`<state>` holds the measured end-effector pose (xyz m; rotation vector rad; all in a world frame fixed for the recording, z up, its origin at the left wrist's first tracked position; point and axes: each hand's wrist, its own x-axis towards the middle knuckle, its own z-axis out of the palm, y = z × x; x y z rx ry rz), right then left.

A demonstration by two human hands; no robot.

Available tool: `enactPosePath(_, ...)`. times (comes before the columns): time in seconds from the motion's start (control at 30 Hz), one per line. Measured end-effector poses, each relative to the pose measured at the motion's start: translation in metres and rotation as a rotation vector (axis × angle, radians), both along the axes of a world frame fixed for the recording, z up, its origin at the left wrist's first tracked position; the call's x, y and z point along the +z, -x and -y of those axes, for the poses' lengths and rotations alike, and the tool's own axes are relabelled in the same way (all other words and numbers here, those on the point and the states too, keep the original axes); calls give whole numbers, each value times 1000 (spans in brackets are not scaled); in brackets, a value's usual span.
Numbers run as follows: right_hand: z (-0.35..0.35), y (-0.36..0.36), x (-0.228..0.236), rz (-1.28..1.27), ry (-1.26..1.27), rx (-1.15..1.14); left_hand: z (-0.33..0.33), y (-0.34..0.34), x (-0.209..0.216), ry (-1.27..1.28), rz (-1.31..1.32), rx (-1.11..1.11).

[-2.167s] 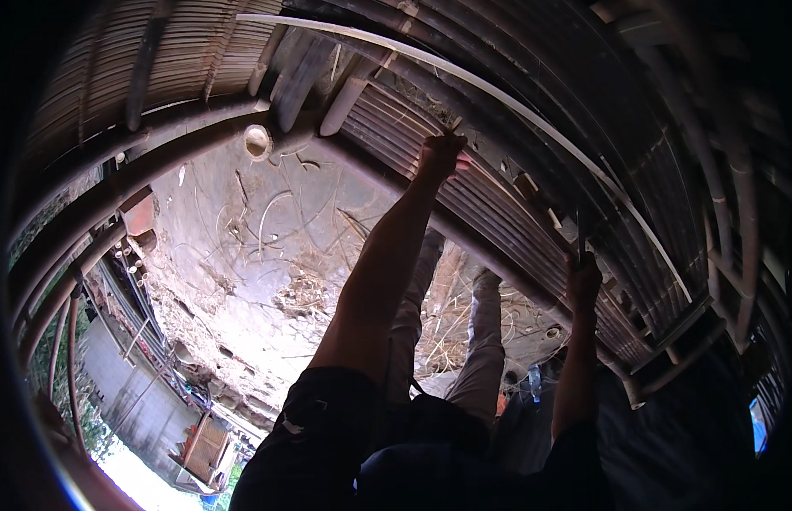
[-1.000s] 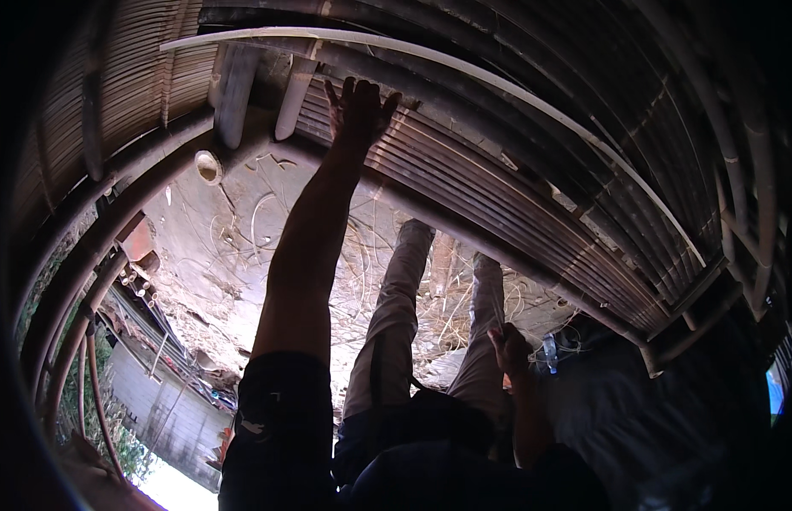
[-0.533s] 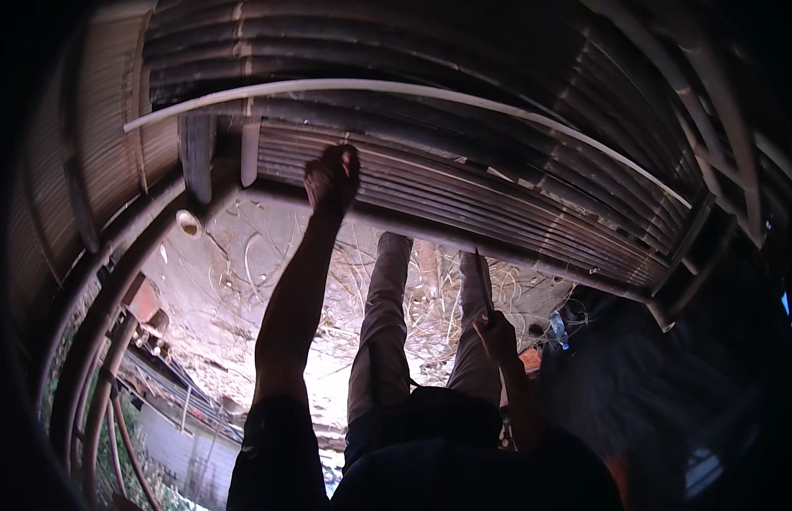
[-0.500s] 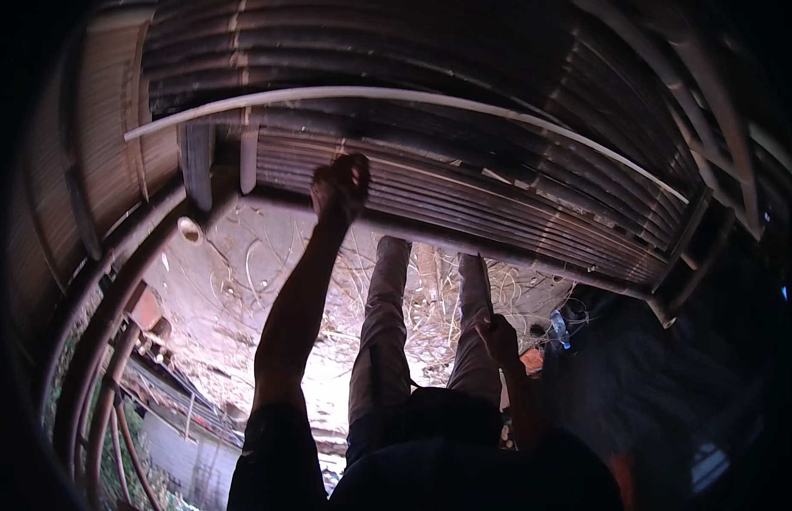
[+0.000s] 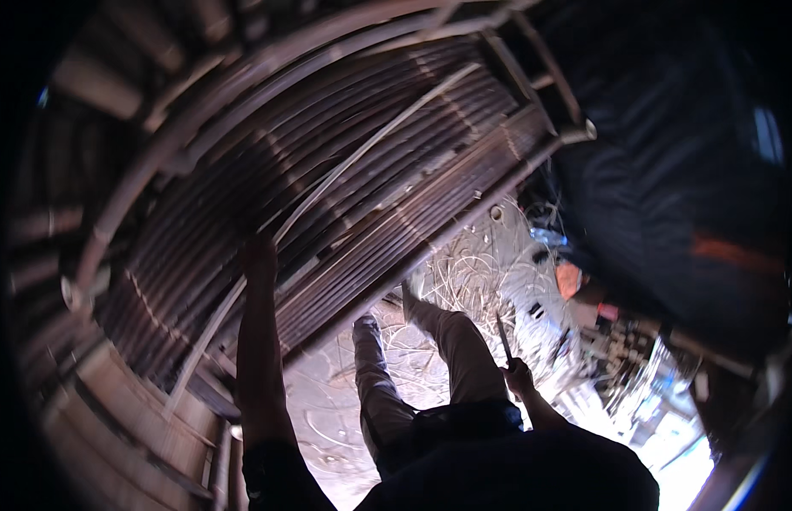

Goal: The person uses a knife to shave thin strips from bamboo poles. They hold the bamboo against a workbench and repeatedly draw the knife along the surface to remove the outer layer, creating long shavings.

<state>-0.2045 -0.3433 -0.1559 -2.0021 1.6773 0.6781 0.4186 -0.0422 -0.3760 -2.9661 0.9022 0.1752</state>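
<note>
My left arm reaches out over the slatted bench, and my left hand [image 5: 260, 257] is closed around the middle of a long pale strip [image 5: 343, 166], which looks like split bamboo or cane. The strip lies slantwise across the slats, with a length showing on each side of the hand. My fingers there are dark and slightly blurred. Low beside my right thigh, my right hand [image 5: 519, 376] is wrapped round the handle of a knife [image 5: 504, 334]. Its narrow dark blade points up and away from me.
The slatted bench [image 5: 396, 223] has a round front rail and a raised pole frame [image 5: 115, 217]. Curly shavings [image 5: 473, 277] litter the ground by my feet. A plastic bottle [image 5: 548, 237] and an orange block [image 5: 568, 279] lie near a dark sheet [image 5: 651, 170] on the right.
The view has swung round to the right and tilted. My left hand has gone from beside the pale strip to gripping it. The knife stays in my right hand.
</note>
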Motion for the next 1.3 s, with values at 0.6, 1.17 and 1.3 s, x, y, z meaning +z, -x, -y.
enactPosePath(0.6, -42, -49, -35, 794, -47, 6, 37, 252, 256, 459, -245, -62)
enactPosePath(1.17, -189, 303, 6, 32, -270, -801, 342, 135, 346, 243, 21, -202)
enactPosePath(1.3, -218, 300, -12, 5, -248, -662, 363, 140, 354, 219, -67, -330)
